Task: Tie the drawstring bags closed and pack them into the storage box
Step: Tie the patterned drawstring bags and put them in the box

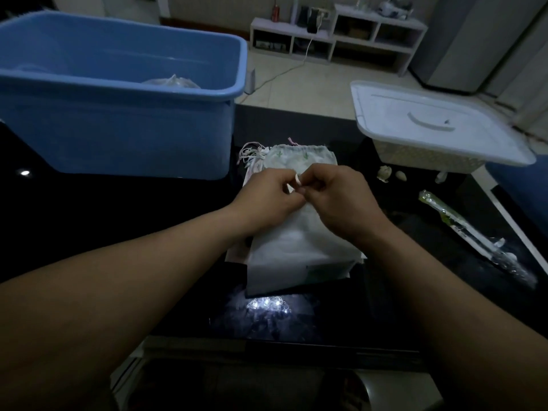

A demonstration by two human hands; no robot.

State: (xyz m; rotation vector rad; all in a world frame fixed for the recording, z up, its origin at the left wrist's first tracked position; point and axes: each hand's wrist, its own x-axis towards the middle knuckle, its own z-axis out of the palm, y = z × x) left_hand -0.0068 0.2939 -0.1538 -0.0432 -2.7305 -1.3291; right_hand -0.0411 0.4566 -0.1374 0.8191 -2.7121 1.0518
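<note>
A white drawstring bag (296,250) lies on a stack of similar bags in the middle of the dark table. My left hand (267,194) and my right hand (341,197) meet above its top end, and each pinches the bag's white drawstring (295,180) between fingers and thumb. Behind my hands lies another white bag (302,155) with small green prints and a gathered top, with a tangle of loose strings (250,154) at its left. The blue storage box (118,93) stands at the back left, with a pale bag (172,82) showing inside it.
A white basket with a white lid (439,123) stands at the back right. Small pale scraps (385,173) and a long clear plastic wrapper (474,235) lie on the right of the table. A glare spot (267,304) shines near the front edge. Shelves stand on the floor beyond.
</note>
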